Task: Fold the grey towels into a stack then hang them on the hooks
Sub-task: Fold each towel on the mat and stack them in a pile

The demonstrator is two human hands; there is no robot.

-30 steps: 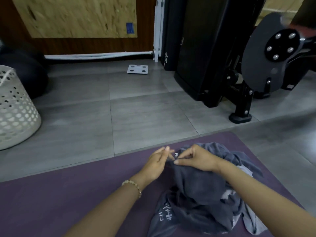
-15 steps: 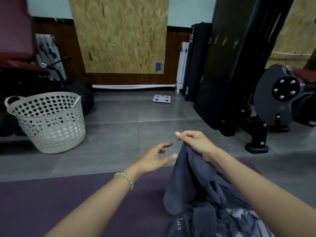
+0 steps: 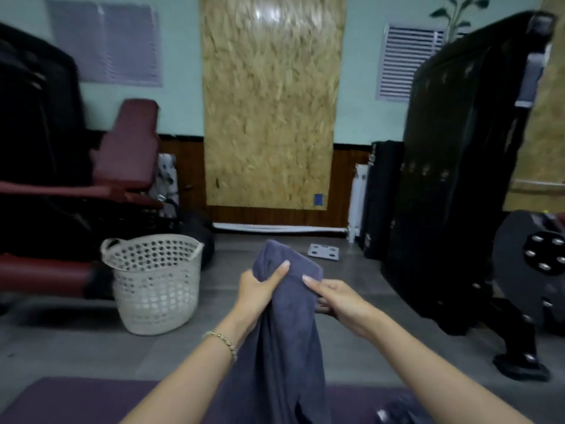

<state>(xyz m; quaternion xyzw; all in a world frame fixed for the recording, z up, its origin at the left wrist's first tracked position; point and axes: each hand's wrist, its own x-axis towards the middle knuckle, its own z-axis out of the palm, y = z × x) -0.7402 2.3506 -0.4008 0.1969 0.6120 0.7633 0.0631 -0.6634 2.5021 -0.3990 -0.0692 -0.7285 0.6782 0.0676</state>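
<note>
A grey towel (image 3: 284,325) hangs in front of me, lifted off the purple mat (image 3: 76,402). My left hand (image 3: 260,289) grips its top left part, thumb over the cloth. My right hand (image 3: 339,301) pinches the top right edge between thumb and fingers. The towel's lower end drops out of view at the bottom. A bit of the remaining grey pile (image 3: 397,411) shows at the bottom right on the mat. No hooks are visible.
A white perforated laundry basket (image 3: 153,283) stands on the grey floor to the left. Red padded gym benches (image 3: 91,191) lie beyond it. A black weight machine (image 3: 452,209) fills the right. A white scale (image 3: 323,251) lies near the back wall.
My right hand has lifted the towel up off the pile, and my left hand has taken hold of it. My view has tilted up toward the wall.
</note>
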